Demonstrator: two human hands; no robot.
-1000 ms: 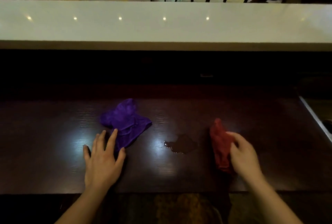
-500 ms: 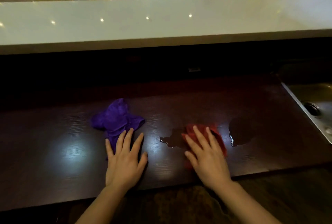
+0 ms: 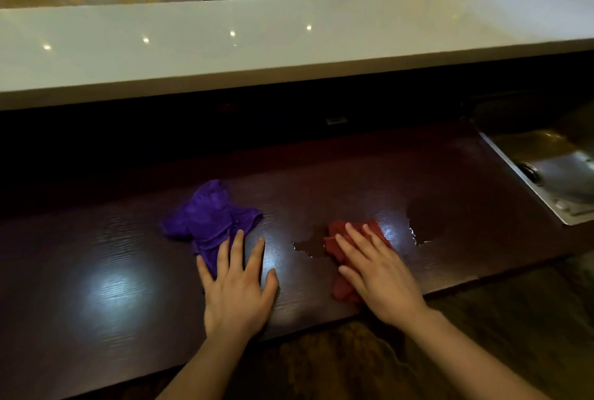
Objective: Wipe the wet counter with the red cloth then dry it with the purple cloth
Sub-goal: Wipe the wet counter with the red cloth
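Since half a second ago, little has shifted: the right hand point(image 3: 379, 274) stays pressed flat on the red cloth point(image 3: 345, 250), and the left hand point(image 3: 236, 290) stays spread beside it. Across the top runs a pale upper ledge point(image 3: 289, 43); below it the dark wood counter point(image 3: 96, 271) fills the middle, its near edge slanting from 7 o'clock up toward 3 o'clock, with bare surface open toward 9 o'clock. At 3 o'clock a steel sink point(image 3: 546, 181) ends the counter. One puddle point(image 3: 424, 223) lies at 2 o'clock from the right hand, near the sink; a smaller puddle point(image 3: 310, 240) touches the red cloth's 9 o'clock side. The purple cloth point(image 3: 210, 219) lies crumpled at 11 o'clock from the left hand, whose open, ungrasping fingers rest on its near edge, palm on the wood. The red cloth is bunched under the right hand's flat, extended fingers, showing at 12 and 7 o'clock around them, close to the near edge.
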